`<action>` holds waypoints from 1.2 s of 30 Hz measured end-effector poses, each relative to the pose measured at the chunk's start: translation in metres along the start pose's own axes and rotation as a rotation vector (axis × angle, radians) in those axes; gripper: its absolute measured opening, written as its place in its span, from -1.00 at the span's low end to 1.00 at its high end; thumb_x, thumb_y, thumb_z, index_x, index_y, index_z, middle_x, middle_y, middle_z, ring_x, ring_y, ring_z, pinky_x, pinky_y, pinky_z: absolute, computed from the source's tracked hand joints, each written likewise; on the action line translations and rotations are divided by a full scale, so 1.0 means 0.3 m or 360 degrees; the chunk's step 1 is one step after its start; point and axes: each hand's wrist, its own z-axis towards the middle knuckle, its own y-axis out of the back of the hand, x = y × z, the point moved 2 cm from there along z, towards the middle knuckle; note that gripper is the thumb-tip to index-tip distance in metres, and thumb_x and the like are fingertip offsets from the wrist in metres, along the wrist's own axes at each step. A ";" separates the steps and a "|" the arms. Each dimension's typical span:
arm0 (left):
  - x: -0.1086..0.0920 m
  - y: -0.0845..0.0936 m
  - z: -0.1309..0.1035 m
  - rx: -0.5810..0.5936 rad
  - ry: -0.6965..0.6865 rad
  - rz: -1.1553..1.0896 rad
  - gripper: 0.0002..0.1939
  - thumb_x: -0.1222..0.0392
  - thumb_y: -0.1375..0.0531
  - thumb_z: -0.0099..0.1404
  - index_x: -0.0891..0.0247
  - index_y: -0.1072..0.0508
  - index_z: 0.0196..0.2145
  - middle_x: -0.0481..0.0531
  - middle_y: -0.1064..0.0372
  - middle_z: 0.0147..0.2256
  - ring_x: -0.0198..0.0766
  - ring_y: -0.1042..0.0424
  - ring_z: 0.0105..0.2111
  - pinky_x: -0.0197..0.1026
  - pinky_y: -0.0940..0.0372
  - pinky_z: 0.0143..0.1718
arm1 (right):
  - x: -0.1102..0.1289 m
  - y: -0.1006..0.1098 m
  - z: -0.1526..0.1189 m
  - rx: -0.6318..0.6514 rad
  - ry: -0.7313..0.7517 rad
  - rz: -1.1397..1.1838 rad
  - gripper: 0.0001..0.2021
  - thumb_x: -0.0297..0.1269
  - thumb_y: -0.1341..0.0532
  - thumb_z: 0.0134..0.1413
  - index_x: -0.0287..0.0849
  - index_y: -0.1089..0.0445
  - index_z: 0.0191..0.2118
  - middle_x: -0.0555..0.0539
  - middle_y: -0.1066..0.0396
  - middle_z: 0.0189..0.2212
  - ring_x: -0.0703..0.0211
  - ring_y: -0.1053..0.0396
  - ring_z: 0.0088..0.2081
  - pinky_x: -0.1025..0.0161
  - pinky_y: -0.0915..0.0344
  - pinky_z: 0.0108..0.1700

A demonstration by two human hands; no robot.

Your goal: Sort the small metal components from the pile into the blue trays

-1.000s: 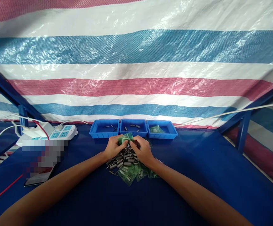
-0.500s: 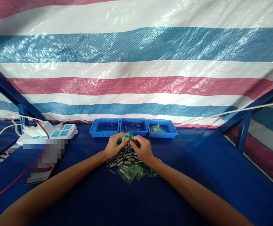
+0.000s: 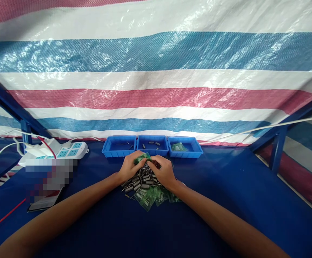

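1. Just above the far part of a heap of grey metal cylinders and thin metal pins [image 3: 145,182], a small green-tinted clear plastic bag [image 3: 145,156] sits between the two hands, over the smooth blue tabletop [image 3: 215,186].
2. The left hand [image 3: 129,167] grasps the bag between thumb and curled fingers; the right hand [image 3: 163,171] pinches it from the other side. What the bag contains, if anything, is too small to tell.
3. To handle it well, a light fingertip pinch seems best, since such thin film would probably stretch or slip under a hard pull. Let one hand steady the bag while the other works its edge in small movements.
4. Holding it low over the heap looks sensible: a dropped part would likely land there instead of rolling away. The thin pins could poke the film, so clearance from them helps.
5. Both forearms slant inward from the lower corners, forming a nearly symmetrical V. The thumbs point toward each other, their tips close together at the bag's near side.
6. Similar green-tinted plastic bags [image 3: 146,202] lie along the heap's near edge, and three blue plastic bins [image 3: 185,155] stand side by side beyond the hands.
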 end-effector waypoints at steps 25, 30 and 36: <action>0.018 -0.002 -0.004 -0.0163 0.0064 0.0007 -0.77 0.08 -0.12 0.31 0.28 -0.45 -0.25 0.07 -0.46 -0.31 -0.23 -0.43 -0.32 -0.25 -0.33 -0.29 | -0.006 -0.007 0.001 0.0064 0.0039 -0.0035 -0.70 -0.14 -0.09 0.22 -0.15 -0.26 -0.50 0.02 -0.16 -0.59 0.25 -0.16 -0.54 0.30 -0.07 -0.48; 0.025 -0.002 -0.007 -0.0168 0.0068 0.0018 -0.79 0.10 -0.15 0.29 0.29 -0.47 -0.26 0.08 -0.48 -0.31 -0.20 -0.45 -0.31 -0.24 -0.33 -0.28 | -0.002 -0.007 -0.001 0.0039 0.0079 0.0025 -0.68 -0.15 -0.10 0.22 -0.16 -0.21 -0.52 0.05 -0.11 -0.61 0.27 -0.11 -0.58 0.30 -0.03 -0.50; 0.018 0.001 -0.003 -0.0149 0.0069 -0.0033 -0.78 0.08 -0.15 0.29 0.29 -0.49 -0.28 0.08 -0.48 -0.33 -0.20 -0.45 -0.32 -0.22 -0.33 -0.29 | -0.002 -0.005 -0.002 0.0033 0.0062 0.0005 -0.67 -0.11 -0.10 0.22 -0.15 -0.24 -0.52 0.04 -0.13 -0.62 0.28 -0.11 -0.58 0.30 -0.05 -0.50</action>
